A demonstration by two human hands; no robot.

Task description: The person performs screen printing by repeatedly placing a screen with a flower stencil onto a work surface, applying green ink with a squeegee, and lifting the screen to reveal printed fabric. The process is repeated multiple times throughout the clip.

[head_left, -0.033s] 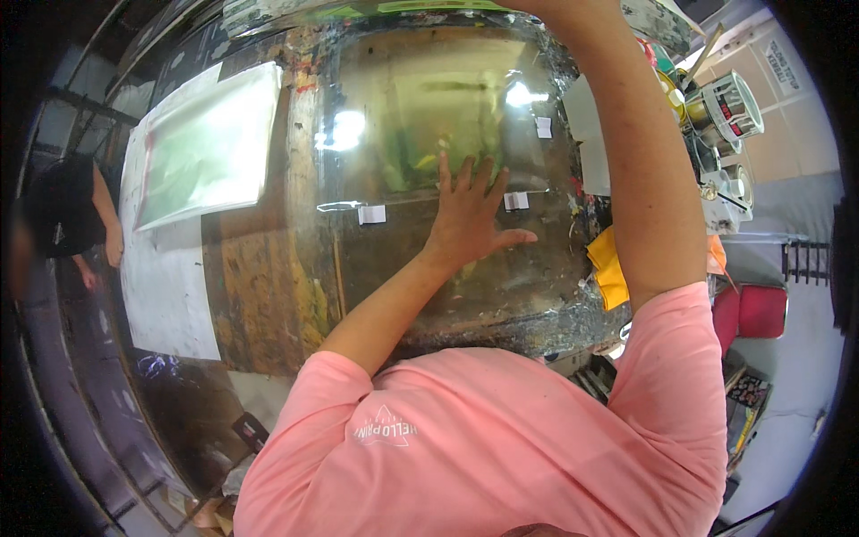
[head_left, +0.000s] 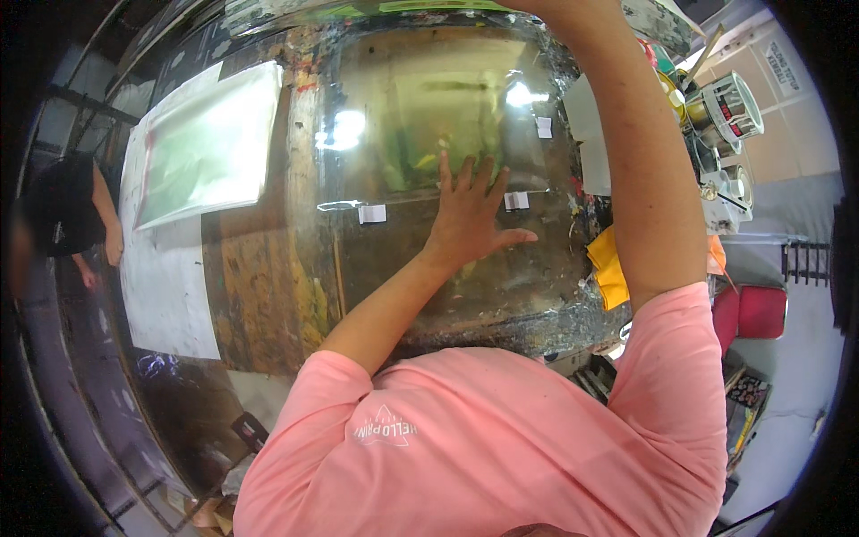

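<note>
My left hand [head_left: 467, 215] lies flat with its fingers spread on a transparent glossy sheet [head_left: 420, 125], nothing in its grasp. Under the fingertips shows a yellowish-green patch with a small yellow mark. Small white tabs sit around the sheet: one tab [head_left: 517, 201] beside my fingers, another tab [head_left: 371, 214] to their left, a third tab [head_left: 544, 127] farther right. My right arm stretches to the far edge of the worktable, where my right hand [head_left: 530, 4] is mostly cut off by the picture's top. Its fingers are hidden.
On the left, a stack of transparent sheets [head_left: 210, 148] rests on white paper [head_left: 170, 304]. A co-worker's hand [head_left: 114, 244] hangs near that paper. At right are a yellow cloth [head_left: 608, 268], tubs [head_left: 729, 107] and a red chair [head_left: 761, 311]. The worktable [head_left: 259, 295] is paint-stained.
</note>
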